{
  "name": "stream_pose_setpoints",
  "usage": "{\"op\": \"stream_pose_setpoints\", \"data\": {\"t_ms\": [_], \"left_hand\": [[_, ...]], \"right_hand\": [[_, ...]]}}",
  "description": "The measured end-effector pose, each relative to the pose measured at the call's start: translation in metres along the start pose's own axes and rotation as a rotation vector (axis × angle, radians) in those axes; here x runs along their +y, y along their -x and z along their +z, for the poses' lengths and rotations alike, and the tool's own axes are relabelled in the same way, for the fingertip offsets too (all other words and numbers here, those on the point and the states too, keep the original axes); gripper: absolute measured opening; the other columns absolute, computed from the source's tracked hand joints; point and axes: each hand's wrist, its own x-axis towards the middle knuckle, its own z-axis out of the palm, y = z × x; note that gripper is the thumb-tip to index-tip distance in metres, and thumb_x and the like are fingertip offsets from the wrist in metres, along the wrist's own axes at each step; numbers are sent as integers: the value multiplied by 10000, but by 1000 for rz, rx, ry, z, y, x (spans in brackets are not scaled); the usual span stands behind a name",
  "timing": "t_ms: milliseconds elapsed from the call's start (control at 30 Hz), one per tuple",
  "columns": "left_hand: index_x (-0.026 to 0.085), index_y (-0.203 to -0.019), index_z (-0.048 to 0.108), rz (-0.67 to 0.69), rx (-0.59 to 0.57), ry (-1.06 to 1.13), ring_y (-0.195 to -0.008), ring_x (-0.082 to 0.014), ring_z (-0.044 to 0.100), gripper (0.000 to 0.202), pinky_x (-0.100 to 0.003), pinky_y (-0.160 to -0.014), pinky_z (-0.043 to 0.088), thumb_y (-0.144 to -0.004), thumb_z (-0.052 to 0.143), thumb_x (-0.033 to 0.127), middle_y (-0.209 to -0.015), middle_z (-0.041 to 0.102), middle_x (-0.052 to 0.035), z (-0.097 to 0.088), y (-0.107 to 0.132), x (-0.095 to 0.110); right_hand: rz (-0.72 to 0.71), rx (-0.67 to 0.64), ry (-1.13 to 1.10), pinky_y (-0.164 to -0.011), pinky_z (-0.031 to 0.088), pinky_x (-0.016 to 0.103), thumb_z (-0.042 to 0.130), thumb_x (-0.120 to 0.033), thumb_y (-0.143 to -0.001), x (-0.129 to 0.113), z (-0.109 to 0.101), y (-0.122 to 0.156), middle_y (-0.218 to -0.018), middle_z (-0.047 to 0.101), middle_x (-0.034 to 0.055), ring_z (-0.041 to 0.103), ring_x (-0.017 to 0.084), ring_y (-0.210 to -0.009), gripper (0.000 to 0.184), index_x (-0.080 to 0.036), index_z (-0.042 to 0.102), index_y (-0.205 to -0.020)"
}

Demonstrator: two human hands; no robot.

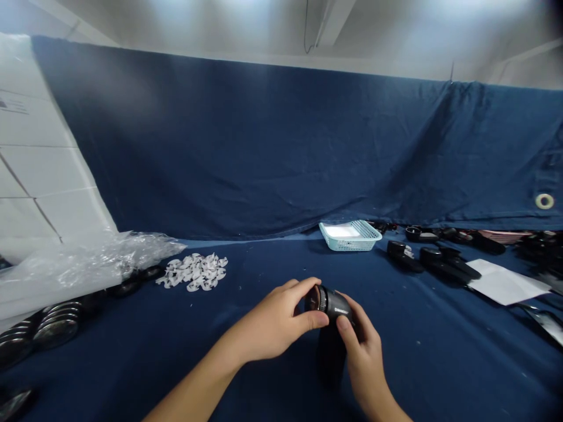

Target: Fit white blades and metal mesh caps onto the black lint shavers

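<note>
One black device (333, 312) at near centre, held over the cloth (264, 264).
It looks stiff, light and slippery; its ridged collar (323, 298) should give best hold. The left hand (279, 322) slants in, thumb and fingers clamped around that end; the right hand (364, 346) clasps the other side.

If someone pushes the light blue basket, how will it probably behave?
The light blue basket is probably light, given its perforated walls. Being low and wide, it would likely slide rather than tip.
</note>
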Motion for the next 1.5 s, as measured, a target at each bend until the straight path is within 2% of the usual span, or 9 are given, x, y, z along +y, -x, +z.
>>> {"op": "stream_pose_setpoints", "data": {"t_ms": [100, 300, 433, 733, 900, 1000, 1167, 1400, 1500], "left_hand": [[341, -1371, 469, 64, 10, -84, -1095, -238, 562, 600, -387, -982, 434, -807, 669, 386, -1251, 572, -36, -2, 1, -2], [386, -1331, 505, 179, -22, -219, -1222, -243, 508, 613, -404, -1045, 398, -795, 639, 123, -1400, 486, 10, -3, 2, -8], [404, -1363, 460, 179, -36, -292, -1327, -283, 405, 695, -448, -1086, 360, -761, 676, 133, -1497, 375, 13, 2, 3, -5], [300, -1062, 707, 273, -69, -182, -1302, -236, 437, 262, -402, -1080, 373, -801, 695, 273, -1328, 568, 4, 0, 3, 4], [361, -1293, 547, 231, 15, -147, -1339, -244, 393, 517, -444, -1115, 328, -800, 699, 324, -1427, 470, 9, 2, 4, 6], [355, -1348, 485, 190, 131, -160, -1335, -289, 387, 621, -483, -1099, 344, -773, 710, 419, -1497, 362, -17, 7, 4, 7], [312, -1349, 474, 174, 236, -215, -1281, -314, 431, 713, -483, -1051, 400, -722, 706, 559, -1434, 426, -60, 18, 3, 8], [322, -1305, 502, 187, 270, -268, -1267, -285, 450, 692, -440, -1058, 406, -686, 765, 487, -1416, 438, -33, 18, 3, 6], [326, -1292, 513, 184, 295, -285, -1269, -283, 453, 680, -443, -1062, 403, -677, 785, 424, -1415, 443, -26, 11, 1, 3]], "right_hand": [[166, -45, -123, -958, 436, 351, 649, -489, -811, -10, 6, -1, -1129, 675, 65, 579, 263, -1101, 417, -204, 645, -1115], [618, -95, -368, -535, 519, 319, 669, -606, -735, -27, 17, 3, -811, 717, 82, 659, 237, -661, 565, -137, 678, -1049], [758, -125, -536, -590, 539, 309, 633, -582, -785, -26, 16, 3, -823, 724, 71, 659, 200, -643, 538, -145, 669, -1097], [780, -206, -637, -568, 510, 276, 621, -556, -808, -22, 18, 1, -859, 734, 80, 655, 178, -616, 464, -146, 705, -1008], [586, -204, -596, -641, 522, 318, 619, -557, -807, -17, 18, 2, -875, 725, 83, 660, 214, -718, 489, -142, 693, -1057], [581, -179, -597, -701, 535, 344, 631, -574, -788, -17, 17, 0, -906, 727, 83, 670, 239, -794, 517, -144, 692, -1069], [675, -196, -732, -916, 488, 317, 634, -521, -813, -24, 14, 1, -1063, 717, 81, 634, 242, -1052, 446, -148, 708, -1048], [796, -202, -766, -546, 505, 281, 587, -575, -817, -24, 10, 1, -715, 725, 88, 643, 189, -556, 474, -134, 736, -904], [765, -309, -754, -495, 460, 258, 492, -628, -845, -21, 7, -3, -582, 670, 93, 621, 194, -525, 565, -114, 726, -838]]}}
